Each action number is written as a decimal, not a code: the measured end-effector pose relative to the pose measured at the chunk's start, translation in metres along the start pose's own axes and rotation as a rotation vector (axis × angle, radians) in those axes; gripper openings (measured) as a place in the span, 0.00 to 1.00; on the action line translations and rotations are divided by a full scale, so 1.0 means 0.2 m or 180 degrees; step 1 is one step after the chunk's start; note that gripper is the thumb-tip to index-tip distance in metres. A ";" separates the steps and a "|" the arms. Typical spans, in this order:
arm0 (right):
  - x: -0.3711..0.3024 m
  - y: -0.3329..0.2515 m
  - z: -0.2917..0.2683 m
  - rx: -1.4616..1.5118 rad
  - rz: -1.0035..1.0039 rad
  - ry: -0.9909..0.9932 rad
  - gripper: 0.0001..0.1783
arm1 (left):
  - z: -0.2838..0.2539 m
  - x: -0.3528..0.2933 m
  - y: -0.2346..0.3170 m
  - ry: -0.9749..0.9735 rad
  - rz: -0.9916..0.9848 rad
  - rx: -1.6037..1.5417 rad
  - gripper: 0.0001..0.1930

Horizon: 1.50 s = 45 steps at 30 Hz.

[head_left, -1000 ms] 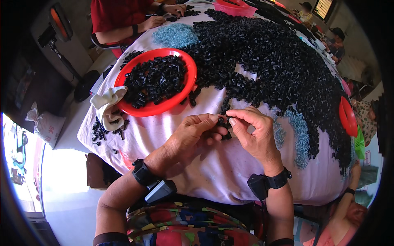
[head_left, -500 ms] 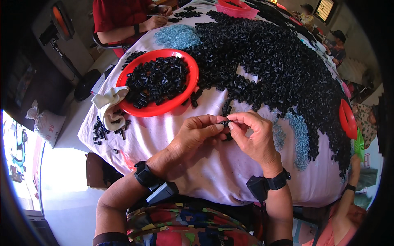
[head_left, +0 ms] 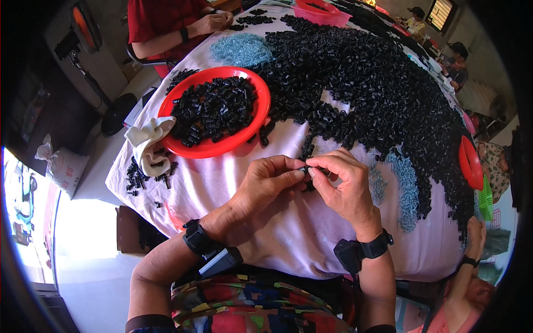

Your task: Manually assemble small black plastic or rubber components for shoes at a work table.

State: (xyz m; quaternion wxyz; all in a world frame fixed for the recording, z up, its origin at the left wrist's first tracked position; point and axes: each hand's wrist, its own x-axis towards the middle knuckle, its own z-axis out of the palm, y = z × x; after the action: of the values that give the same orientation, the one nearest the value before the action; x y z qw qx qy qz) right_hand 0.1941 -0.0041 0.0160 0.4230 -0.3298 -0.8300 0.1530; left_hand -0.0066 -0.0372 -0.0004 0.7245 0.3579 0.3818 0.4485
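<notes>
My left hand (head_left: 273, 178) and my right hand (head_left: 345, 184) meet over the front of the cloth-covered table. Between their fingertips is a small black plastic part (head_left: 306, 168), pinched from both sides and mostly covered by fingers and thumbs. Beyond my hands spreads a large heap of similar black plastic parts (head_left: 366, 77). To the left of the heap sits a red plastic basin (head_left: 262, 105) with many such parts in it. Small clear-blue pieces lie in a pile (head_left: 404, 191) right of my right hand, and in another pile (head_left: 241, 49) behind the basin.
A crumpled white glove-like cloth (head_left: 150, 147) rests against the basin, beside loose black parts (head_left: 136, 177). A person in red (head_left: 161, 28) sits at the far left; another person's arm (head_left: 469, 261) reaches in at the right. A red basin (head_left: 471, 162) stands at the right edge.
My two hands stay together around the small black part, with slight finger movement. The person in red has brought their hands together; the hands at the right edge have shifted.
</notes>
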 end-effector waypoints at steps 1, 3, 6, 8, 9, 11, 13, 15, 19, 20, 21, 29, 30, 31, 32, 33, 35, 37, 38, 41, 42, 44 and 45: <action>0.00 -0.01 0.00 0.0049 0.0075 -0.0023 0.07 | 0.00 0.00 0.00 -0.0006 0.0013 0.0159 0.10; 0.00 -0.01 0.00 0.0103 0.0150 -0.0047 0.07 | -0.01 0.01 -0.01 0.0002 0.0079 0.0270 0.10; 0.00 -0.01 -0.01 0.0134 0.0163 -0.0137 0.06 | -0.01 0.01 -0.04 0.0057 0.0138 0.0434 0.10; 0.00 -0.02 -0.01 0.0167 0.0177 -0.0157 0.06 | 0.00 0.01 -0.05 0.0096 0.0132 0.0485 0.10; 0.00 -0.02 -0.01 0.0173 0.0180 -0.0159 0.06 | 0.01 0.01 -0.06 0.0166 0.0248 0.0512 0.09; 0.00 -0.03 -0.01 0.0296 0.0346 -0.0233 0.05 | 0.01 0.00 -0.07 0.0245 0.0358 0.0541 0.07; 0.00 -0.02 -0.02 0.0236 0.0258 -0.0259 0.05 | 0.00 0.01 -0.08 0.0347 0.0561 0.1175 0.08; 0.00 -0.02 -0.02 0.0182 0.0178 -0.0289 0.05 | 0.01 0.01 -0.09 0.0363 0.0775 0.1377 0.08; 0.00 -0.03 -0.02 0.0292 0.0394 -0.0330 0.04 | 0.02 0.00 -0.09 0.0449 0.1013 0.1853 0.09; 0.00 -0.03 -0.02 0.0308 0.0423 -0.0345 0.04 | 0.03 -0.01 -0.08 0.0448 0.1004 0.1859 0.09; -0.01 -0.03 -0.02 0.0313 0.0427 -0.0340 0.04 | 0.05 -0.03 -0.06 0.0512 0.0929 0.1884 0.08; -0.01 -0.02 0.00 0.0194 0.0441 -0.0305 0.06 | 0.06 -0.02 -0.09 0.0656 0.1158 0.2224 0.07; -0.01 -0.02 0.01 0.0197 0.0439 -0.0301 0.06 | 0.05 -0.01 -0.10 0.0640 0.0965 0.1959 0.07; -0.01 -0.02 0.02 0.0209 0.0404 -0.0232 0.07 | 0.05 -0.01 -0.11 0.0623 0.0774 0.1691 0.07; -0.01 -0.02 0.02 0.0221 0.0369 -0.0165 0.08 | 0.03 0.01 -0.12 0.0625 0.0776 0.1694 0.07; -0.01 -0.02 0.03 0.0219 0.0368 -0.0163 0.08 | 0.03 0.03 -0.13 0.0582 0.0777 0.1294 0.08; -0.02 -0.02 0.04 0.0024 0.0036 -0.0080 0.13 | 0.02 0.03 -0.13 0.0537 0.0779 0.0894 0.09; -0.01 -0.02 0.03 -0.0132 -0.0104 -0.0146 0.16 | 0.04 0.01 -0.07 0.0489 0.0265 0.0397 0.09; -0.01 -0.03 0.02 -0.0285 -0.0243 -0.0213 0.19 | 0.04 0.01 -0.07 0.0487 0.0267 0.0397 0.09; -0.01 -0.03 0.03 -0.0406 -0.0269 -0.0249 0.22 | 0.06 0.01 -0.05 0.0523 0.0189 0.0240 0.09; -0.01 -0.03 0.03 -0.0405 -0.0272 -0.0251 0.22 | 0.06 0.01 -0.04 0.0460 0.0126 0.0203 0.09; -0.01 -0.03 0.04 -0.0551 -0.0350 -0.0225 0.23 | 0.06 0.01 -0.03 0.0398 0.0063 0.0165 0.09; -0.01 -0.03 0.04 -0.0548 -0.0355 -0.0225 0.23 | 0.05 0.02 -0.03 0.0340 0.0113 0.0227 0.09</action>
State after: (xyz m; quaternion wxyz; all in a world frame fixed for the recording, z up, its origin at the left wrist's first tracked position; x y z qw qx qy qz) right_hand 0.1853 -0.0103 0.0132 0.3714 -0.3126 -0.8716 0.0688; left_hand 0.0059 -0.0384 -0.0023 0.6818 0.3658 0.4292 0.4659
